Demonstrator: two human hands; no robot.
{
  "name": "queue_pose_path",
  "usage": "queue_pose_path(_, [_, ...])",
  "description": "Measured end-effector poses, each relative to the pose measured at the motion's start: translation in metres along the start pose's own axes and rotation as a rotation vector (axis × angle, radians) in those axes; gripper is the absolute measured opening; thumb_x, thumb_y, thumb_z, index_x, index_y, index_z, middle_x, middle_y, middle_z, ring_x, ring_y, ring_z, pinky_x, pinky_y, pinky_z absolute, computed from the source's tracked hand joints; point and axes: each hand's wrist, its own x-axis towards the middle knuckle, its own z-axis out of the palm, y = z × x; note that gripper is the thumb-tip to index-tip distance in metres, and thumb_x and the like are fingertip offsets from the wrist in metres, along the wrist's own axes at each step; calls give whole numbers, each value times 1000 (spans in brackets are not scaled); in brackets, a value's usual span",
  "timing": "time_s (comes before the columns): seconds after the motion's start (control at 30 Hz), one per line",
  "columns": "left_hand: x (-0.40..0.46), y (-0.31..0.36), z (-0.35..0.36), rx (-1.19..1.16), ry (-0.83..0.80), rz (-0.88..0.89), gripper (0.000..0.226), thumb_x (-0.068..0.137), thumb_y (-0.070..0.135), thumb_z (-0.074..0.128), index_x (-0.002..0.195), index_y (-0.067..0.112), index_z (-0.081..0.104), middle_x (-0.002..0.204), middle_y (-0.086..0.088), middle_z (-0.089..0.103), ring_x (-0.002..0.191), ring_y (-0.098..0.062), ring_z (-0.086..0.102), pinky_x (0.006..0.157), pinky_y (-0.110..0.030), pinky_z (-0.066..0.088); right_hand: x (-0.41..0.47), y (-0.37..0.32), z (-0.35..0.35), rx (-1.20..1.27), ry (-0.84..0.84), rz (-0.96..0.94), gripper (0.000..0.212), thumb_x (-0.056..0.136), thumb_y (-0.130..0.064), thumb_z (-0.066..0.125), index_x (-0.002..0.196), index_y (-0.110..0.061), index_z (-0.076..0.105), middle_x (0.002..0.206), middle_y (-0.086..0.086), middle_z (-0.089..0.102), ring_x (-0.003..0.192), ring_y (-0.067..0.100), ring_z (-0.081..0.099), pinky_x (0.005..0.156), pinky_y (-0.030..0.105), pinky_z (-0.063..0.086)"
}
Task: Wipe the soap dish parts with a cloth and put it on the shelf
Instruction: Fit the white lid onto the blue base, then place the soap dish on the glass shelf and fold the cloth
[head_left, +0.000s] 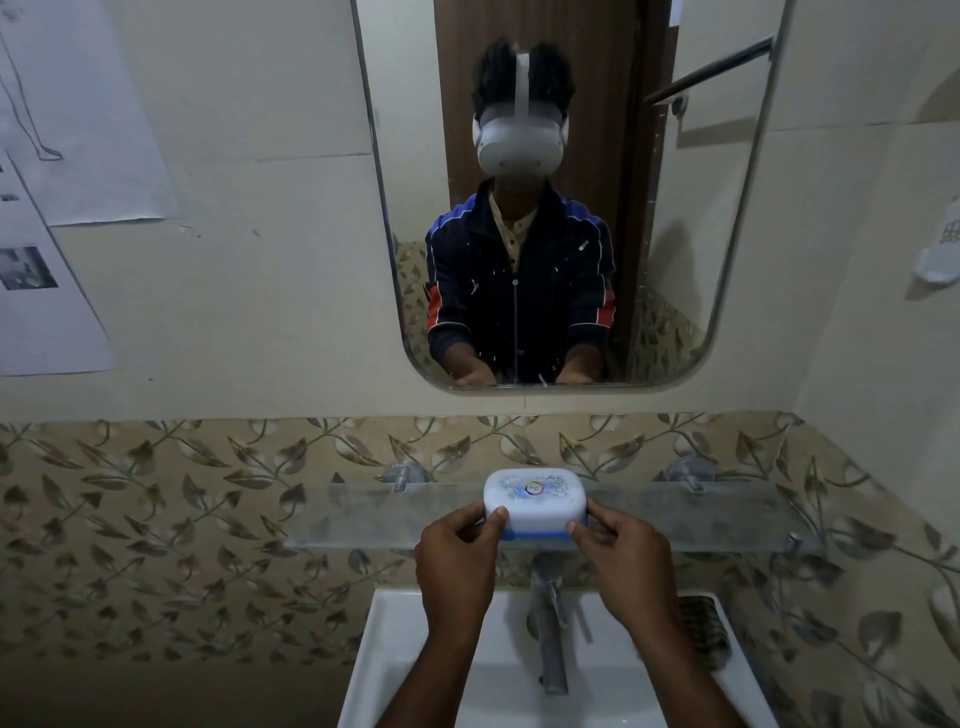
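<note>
Both arms reach forward over a white sink, the left hand and right hand each pinching one end of a closed soap dish with a white lid and blue base. The dish sits on a clear glass shelf above the tap. Leaf-patterned tiles line the wall beneath a mirror.

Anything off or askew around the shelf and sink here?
Nothing stands out. The closed soap dish sits level at the glass shelf, held at its ends by the left hand and right hand. No visible spill in the sink.
</note>
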Motion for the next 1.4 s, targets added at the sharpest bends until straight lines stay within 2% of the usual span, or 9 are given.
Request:
queue_pose_path(0.23, [2, -1, -1, 3, -9, -9, 30, 83, 32, 79, 110, 18, 78, 99, 5, 79, 87, -2, 71, 85, -30, 59, 2, -3, -4, -34, -39, 14, 44, 86, -19, 74, 129, -14, 63, 112, 5, 74, 100, 14, 69, 83, 21, 50])
queue_pose_path(0.53, [-3, -3, -5, 15, 47, -29, 45, 84, 36, 78, 121, 11, 72, 111, -2, 76, 88, -6, 67, 84, -21, 53, -2, 5, -8, 0, -40, 10, 53, 85, -17, 76, 134, -9, 58, 123, 6, 69, 113, 17, 64, 91, 24, 46])
queue_pose_path(0.67, [-18, 0, -11, -86, 120, 11, 27, 89, 31, 74, 112, 18, 74, 107, 3, 76, 90, -4, 68, 71, -11, 49, -7, 9, -12, 70, -44, 27, 55, 85, -17, 76, 135, -7, 56, 124, 9, 69, 105, 12, 65, 91, 21, 47])
queue_pose_path(0.77, [-45, 4, -9, -177, 183, 102, 7, 93, 24, 69, 95, 28, 73, 90, 11, 75, 81, -1, 68, 68, -23, 58, -21, 13, -22, 181, -5, 44, 49, 86, -14, 74, 133, -7, 59, 117, 5, 70, 86, -6, 61, 78, 9, 46])
queue_pose_path(0.9, [-100, -3, 22, -169, -23, 191, 14, 90, 18, 71, 86, 31, 74, 77, 13, 73, 68, -6, 69, 56, -26, 56, -44, 37, -34, 304, 69, 87, 35, 88, -21, 72, 122, -14, 68, 107, -4, 72, 88, -7, 63, 71, 7, 48])
queue_pose_path(1.07, [-143, -27, 69, -144, -360, 106, 15, 93, 17, 68, 88, 30, 75, 79, 9, 75, 68, -13, 69, 61, -30, 58, -62, 85, -42, 335, 95, 201, 19, 90, -26, 69, 109, -27, 73, 101, -11, 74, 95, 5, 70, 87, 39, 59])
queue_pose_path(1.17, [-146, -49, 93, -117, -392, 41, 17, 94, 19, 66, 88, 33, 74, 82, 11, 75, 71, -13, 70, 63, -35, 60, -61, 115, -42, 320, 99, 249, 14, 90, -27, 70, 101, -37, 72, 103, -13, 74, 97, 4, 69, 87, 34, 58])
queue_pose_path(1.27, [-141, -75, 119, -77, -425, 5, 18, 95, 18, 64, 91, 31, 75, 83, 12, 76, 72, -12, 71, 64, -37, 60, -54, 140, -35, 291, 96, 274, 18, 91, -27, 68, 108, -32, 72, 102, -14, 73, 93, -1, 68, 79, 22, 57])
queue_pose_path(1.4, [-127, -106, 159, -37, -415, -28, 21, 93, 8, 61, 91, 24, 75, 82, 13, 75, 77, -4, 70, 67, -26, 58, -37, 175, -17, 264, 113, 314, 18, 93, -21, 66, 107, -28, 74, 94, -17, 73, 88, -4, 68, 78, 15, 54])
